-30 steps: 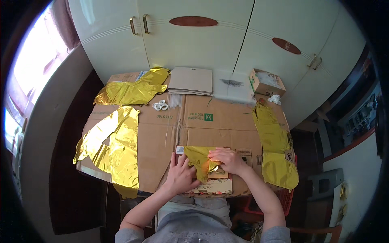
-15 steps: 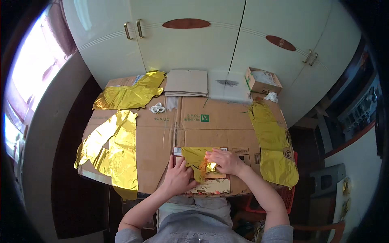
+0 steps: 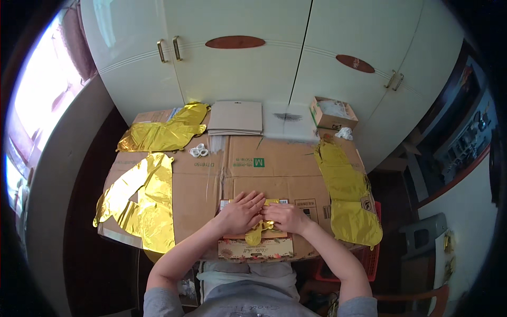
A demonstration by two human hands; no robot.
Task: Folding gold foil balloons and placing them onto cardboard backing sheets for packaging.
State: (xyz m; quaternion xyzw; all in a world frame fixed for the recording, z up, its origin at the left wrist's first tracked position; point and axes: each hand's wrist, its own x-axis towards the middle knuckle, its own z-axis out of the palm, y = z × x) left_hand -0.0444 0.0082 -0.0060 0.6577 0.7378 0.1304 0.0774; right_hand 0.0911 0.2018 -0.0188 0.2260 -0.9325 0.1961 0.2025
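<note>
A folded gold foil balloon (image 3: 254, 237) lies on a printed cardboard package (image 3: 255, 249) at the table's near edge. My left hand (image 3: 241, 212) rests flat over the balloon's upper left part, its fingers stretched toward the far right. Beside it my right hand (image 3: 287, 217) presses down on the foil, fingers laid leftward and nearly touching the left hand. Both palms hide much of the foil; a rounded tail of it sticks out below them over the package.
Flat gold foil balloons lie at left (image 3: 157, 206), far left (image 3: 163, 134) and right (image 3: 348, 198). At the back are stacked grey cardboard sheets (image 3: 235, 117), white tape rolls (image 3: 199, 151) and a small open box (image 3: 334, 113). A cardboard sheet (image 3: 285, 182) covers the table.
My left hand has moved up and right, from the balloon's left edge onto it. My right hand has flattened onto the foil, now folded smaller; an orange piece there is out of sight. The view has tilted slightly.
</note>
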